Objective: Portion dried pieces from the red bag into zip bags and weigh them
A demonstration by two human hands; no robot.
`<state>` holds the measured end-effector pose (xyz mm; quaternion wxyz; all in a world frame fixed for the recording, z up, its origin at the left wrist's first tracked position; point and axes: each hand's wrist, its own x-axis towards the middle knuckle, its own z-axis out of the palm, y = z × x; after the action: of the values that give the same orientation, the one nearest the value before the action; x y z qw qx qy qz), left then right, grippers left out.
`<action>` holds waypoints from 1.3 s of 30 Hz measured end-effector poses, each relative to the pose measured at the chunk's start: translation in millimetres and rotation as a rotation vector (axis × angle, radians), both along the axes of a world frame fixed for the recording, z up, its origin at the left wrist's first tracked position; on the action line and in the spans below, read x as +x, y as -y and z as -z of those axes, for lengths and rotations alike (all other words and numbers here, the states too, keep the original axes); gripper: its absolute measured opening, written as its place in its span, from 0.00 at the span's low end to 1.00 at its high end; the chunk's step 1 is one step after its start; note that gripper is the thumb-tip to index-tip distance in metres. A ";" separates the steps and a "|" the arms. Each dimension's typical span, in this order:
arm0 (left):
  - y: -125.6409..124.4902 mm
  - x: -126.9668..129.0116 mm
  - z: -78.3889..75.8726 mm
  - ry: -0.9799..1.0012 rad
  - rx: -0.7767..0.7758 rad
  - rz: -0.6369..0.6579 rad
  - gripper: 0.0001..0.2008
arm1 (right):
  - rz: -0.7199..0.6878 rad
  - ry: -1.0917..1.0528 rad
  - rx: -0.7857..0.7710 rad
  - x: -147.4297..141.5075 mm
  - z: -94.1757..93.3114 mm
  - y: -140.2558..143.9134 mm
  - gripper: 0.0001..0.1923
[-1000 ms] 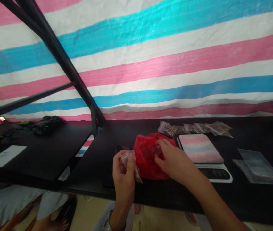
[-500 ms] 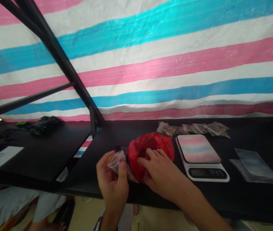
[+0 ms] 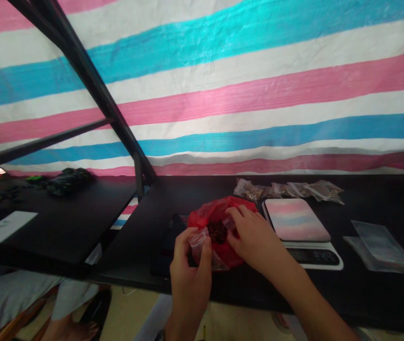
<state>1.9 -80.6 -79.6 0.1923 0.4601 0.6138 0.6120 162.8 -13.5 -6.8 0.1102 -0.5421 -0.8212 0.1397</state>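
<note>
Small and clear, a zip-lock bag (image 3: pixel 199 238) is pinched at its mouth between the thumb and fingers of my left hand (image 3: pixel 192 265). It sits over the near left rim of a red plastic bag (image 3: pixel 235 255), which stands open on the black table. Dark brown, small loose pieces (image 3: pixel 217 233) lie inside the red bag; what they are I cannot make out. My right hand (image 3: pixel 252 237) is at the right side of the red bag, with curled fingers and thumb gripping its rim. Its fingertips are partly hidden in the folds.
A white digital scale (image 3: pixel 298 220) stands to the right of the red bag. Several filled clear bags (image 3: pixel 290 190) lie behind it. Flat clear bags (image 3: pixel 383 248) rest farther right. A black metal post (image 3: pixel 116 125) rises at left, beside a second table with white paper (image 3: pixel 6 226).
My left hand has moved right with the zip-lock bag, up to the red bag's opening. My right hand has drawn back from inside the red bag to its right rim.
</note>
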 end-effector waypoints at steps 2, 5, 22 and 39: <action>-0.1 2.5 1.3 -0.010 -0.010 -0.007 0.18 | 0.077 0.066 0.006 -7.4 5.5 -2.3 0.22; -1.9 11.3 -1.0 0.040 -0.045 0.009 0.18 | 0.120 0.088 -0.005 -14.9 11.8 -4.2 0.21; -33.6 11.4 -10.5 0.757 0.044 0.043 0.27 | 0.021 -0.490 -0.247 -9.2 28.8 -11.8 0.14; -34.2 4.3 -3.1 0.644 0.025 0.189 0.22 | 0.129 -0.113 0.014 -7.5 31.5 -18.6 0.17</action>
<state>6.3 -46.4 -76.6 0.4266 0.3002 0.4687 0.7129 155.3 5.1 -38.3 0.1688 -0.5843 -0.7781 0.1568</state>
